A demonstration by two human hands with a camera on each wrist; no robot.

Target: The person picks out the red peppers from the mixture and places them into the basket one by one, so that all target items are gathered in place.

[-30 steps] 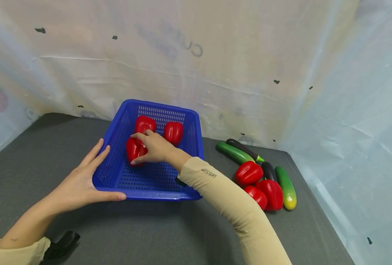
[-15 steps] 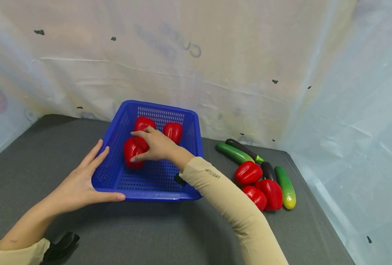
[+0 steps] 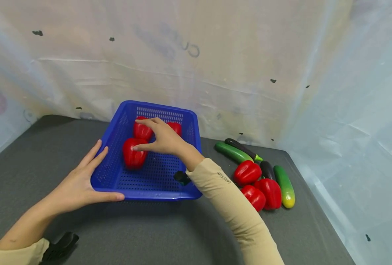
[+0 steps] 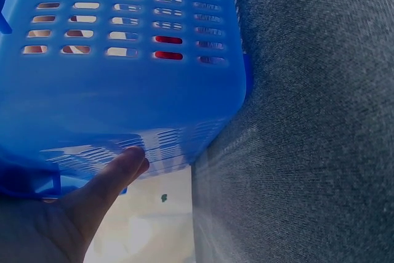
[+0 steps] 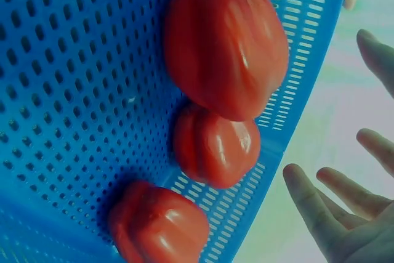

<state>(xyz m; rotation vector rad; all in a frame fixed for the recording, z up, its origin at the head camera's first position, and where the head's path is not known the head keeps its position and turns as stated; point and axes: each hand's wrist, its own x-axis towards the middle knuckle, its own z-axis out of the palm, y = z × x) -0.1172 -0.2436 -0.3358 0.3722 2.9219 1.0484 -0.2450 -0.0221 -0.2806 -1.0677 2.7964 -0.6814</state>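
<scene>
My right hand (image 3: 164, 138) has moved farther over the basket (image 3: 149, 196) than half a second ago, baring more of the near pepper (image 3: 134, 157); it hangs above with thumb and fingers spread wide, holding nothing; the near pepper and two far peppers (image 3: 142, 131), glossy, red and lobed, lie inside; my left hand (image 3: 78, 186) braces the near left corner, fingers straight; the blue basket, its walls slotted, sits on the grey, finely textured worktop (image 3: 142, 235); other peppers (image 3: 270, 193), smooth cucumbers (image 3: 284, 187) and eggplants (image 3: 242, 148) lie to the right.
</scene>
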